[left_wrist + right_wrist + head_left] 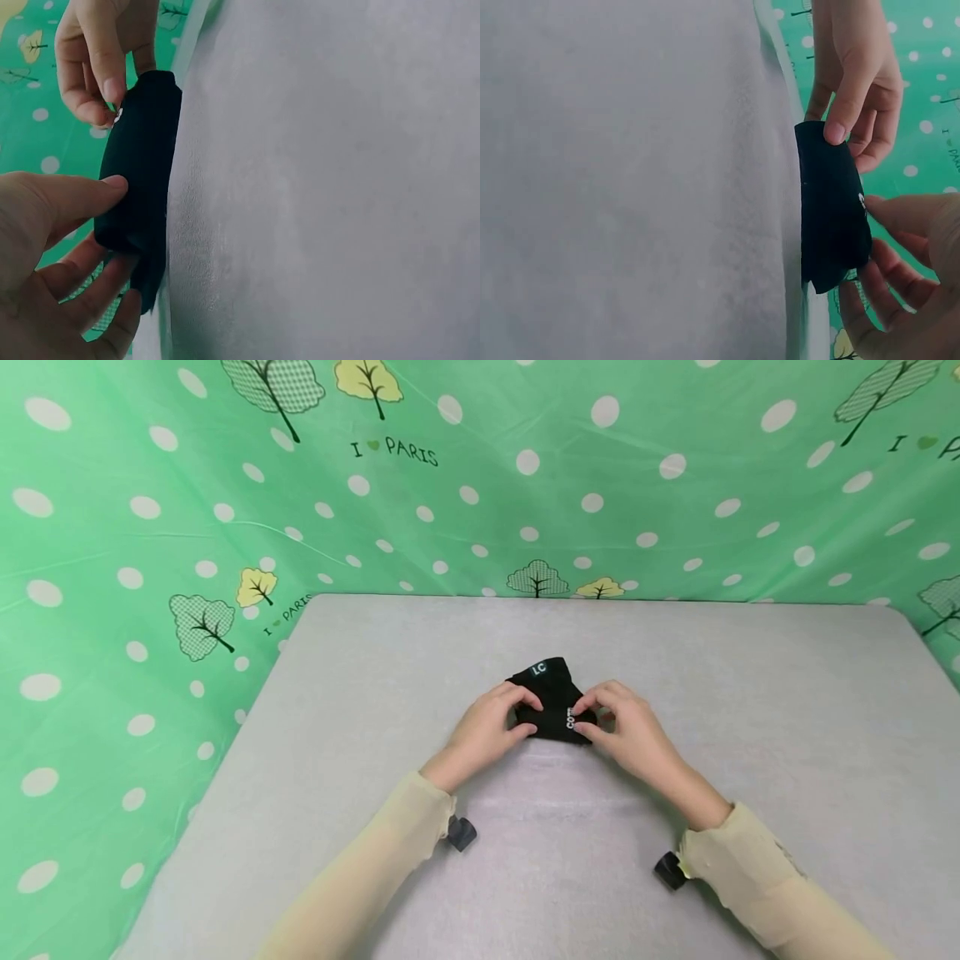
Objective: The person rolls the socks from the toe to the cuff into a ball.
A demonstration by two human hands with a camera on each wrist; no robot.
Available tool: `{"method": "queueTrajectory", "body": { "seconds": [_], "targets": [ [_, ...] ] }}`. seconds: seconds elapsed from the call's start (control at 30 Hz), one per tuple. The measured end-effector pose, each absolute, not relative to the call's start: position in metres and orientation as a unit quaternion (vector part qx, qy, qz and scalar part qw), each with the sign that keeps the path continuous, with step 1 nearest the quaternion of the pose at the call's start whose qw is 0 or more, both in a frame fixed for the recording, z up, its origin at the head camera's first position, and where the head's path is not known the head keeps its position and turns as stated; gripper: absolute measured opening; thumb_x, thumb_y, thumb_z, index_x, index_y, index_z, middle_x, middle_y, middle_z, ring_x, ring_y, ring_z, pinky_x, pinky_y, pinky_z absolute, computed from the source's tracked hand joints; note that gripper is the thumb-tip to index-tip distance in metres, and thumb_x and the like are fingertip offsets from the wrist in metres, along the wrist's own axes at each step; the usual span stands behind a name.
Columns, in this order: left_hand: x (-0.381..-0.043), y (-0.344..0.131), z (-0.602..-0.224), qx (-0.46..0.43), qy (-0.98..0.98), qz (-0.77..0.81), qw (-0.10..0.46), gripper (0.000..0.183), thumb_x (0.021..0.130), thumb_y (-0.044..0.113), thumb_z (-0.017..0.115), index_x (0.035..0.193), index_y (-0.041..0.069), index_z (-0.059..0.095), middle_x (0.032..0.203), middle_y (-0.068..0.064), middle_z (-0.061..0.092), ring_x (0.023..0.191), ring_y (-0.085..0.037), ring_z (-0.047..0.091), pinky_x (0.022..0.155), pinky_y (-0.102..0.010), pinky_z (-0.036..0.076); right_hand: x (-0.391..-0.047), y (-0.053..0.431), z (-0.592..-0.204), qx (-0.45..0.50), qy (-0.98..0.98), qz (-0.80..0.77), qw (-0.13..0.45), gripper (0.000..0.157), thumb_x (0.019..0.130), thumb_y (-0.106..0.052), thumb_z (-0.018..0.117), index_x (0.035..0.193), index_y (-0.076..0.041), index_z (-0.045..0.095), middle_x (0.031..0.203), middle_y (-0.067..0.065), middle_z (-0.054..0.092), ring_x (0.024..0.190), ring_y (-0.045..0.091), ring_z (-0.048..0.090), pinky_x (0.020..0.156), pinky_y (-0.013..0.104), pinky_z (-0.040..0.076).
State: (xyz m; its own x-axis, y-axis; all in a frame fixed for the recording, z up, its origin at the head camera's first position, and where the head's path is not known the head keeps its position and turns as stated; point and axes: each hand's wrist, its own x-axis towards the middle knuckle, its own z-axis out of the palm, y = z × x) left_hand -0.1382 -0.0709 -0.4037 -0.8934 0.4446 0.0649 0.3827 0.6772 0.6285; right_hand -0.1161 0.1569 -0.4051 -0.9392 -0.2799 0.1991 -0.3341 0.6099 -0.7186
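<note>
A black sock (553, 697), folded into a compact shape, lies on the table in the middle of the head view. White letters show at its far end and near its right side. My left hand (486, 725) grips its left side, thumb at the near edge and fingers over the top. At the right side, my right hand (630, 731) pinches the fabric by the lettering between thumb and fingers. In the left wrist view the sock (142, 165) appears as a thick dark roll between both hands. Fingers partly hide its ends.
The grey table (360, 677) has rounded far corners. Behind and to the left hangs a green polka-dot curtain (480, 518) printed with trees. A small black device (461, 833) sits at the left cuff, another black device (670, 870) at the right cuff.
</note>
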Motion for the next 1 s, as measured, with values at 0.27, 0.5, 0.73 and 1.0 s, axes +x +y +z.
{"method": "queueTrajectory", "body": {
  "seconds": [0.27,0.5,0.73,1.0],
  "targets": [
    [-0.143,-0.071,-0.404,0.197,0.919,0.337,0.054,0.022,0.091,0.021,0.074,0.112,0.020,0.069,0.121,0.002,0.069,0.117,-0.018,0.064,0.103,-0.038,0.049,-0.115,0.159,-0.405,0.204,-0.898,0.388,0.035,0.027,0.079,-0.005,0.082,0.103,-0.010,0.070,0.112,0.006,0.063,0.102,0.023,0.060,0.082,0.042,0.054],
    [-0.147,-0.070,-0.404,0.165,0.928,0.330,0.053,0.021,0.093,0.024,0.071,0.114,0.021,0.070,0.123,0.001,0.070,0.124,-0.020,0.061,0.106,-0.038,0.047,-0.121,0.155,-0.406,0.203,-0.908,0.367,0.013,0.042,0.078,-0.001,0.082,0.114,-0.006,0.063,0.117,0.014,0.057,0.107,0.031,0.058,0.092,0.047,0.052],
    [-0.143,-0.069,-0.403,0.186,0.926,0.328,0.031,0.026,0.092,0.019,0.072,0.117,0.016,0.068,0.123,-0.004,0.067,0.122,-0.023,0.060,0.107,-0.038,0.046,-0.126,0.147,-0.405,0.180,-0.921,0.345,0.016,0.041,0.077,0.001,0.081,0.113,-0.003,0.061,0.114,0.016,0.059,0.105,0.033,0.059,0.095,0.048,0.051],
    [-0.138,-0.069,-0.399,0.194,0.928,0.317,0.031,0.036,0.087,0.014,0.077,0.121,0.015,0.063,0.128,-0.005,0.062,0.126,-0.022,0.057,0.109,-0.038,0.045,-0.121,0.145,-0.401,0.159,-0.922,0.352,0.007,0.035,0.081,-0.009,0.081,0.111,-0.006,0.064,0.107,0.011,0.067,0.093,0.027,0.062,0.081,0.041,0.053]
  ]
}}
